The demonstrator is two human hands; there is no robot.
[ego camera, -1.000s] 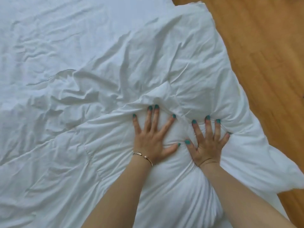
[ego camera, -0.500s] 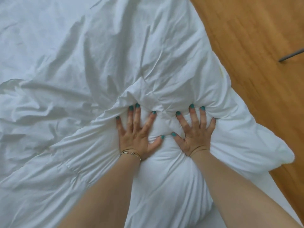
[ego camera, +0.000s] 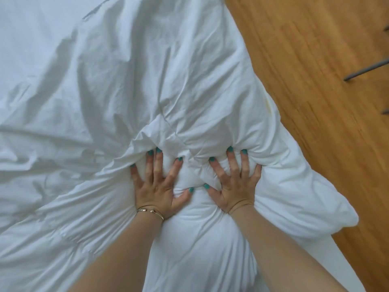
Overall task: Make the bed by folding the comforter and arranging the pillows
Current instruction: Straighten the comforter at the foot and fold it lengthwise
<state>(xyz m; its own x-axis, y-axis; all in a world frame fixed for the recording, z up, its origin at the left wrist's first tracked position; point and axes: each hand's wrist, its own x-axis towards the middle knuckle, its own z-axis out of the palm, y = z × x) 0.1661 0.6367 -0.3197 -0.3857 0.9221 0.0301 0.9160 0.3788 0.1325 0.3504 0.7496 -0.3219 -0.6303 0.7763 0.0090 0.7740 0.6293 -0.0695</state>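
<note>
Both hands, left (ego camera: 155, 186) and right (ego camera: 233, 184), press flat with fingers spread wide on the bunched comforter (ego camera: 189, 91) at the bed's floor-side edge (no pillows visible), so smoothing comes before folding.

Both arms reach forward, left hand (ego camera: 156, 191) and right hand (ego camera: 233, 189) pressing down side by side, fingers splayed.

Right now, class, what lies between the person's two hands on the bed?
In the head view, a puffed ridge of white comforter bulges between the left hand and right hand; both press flat on it.
</note>
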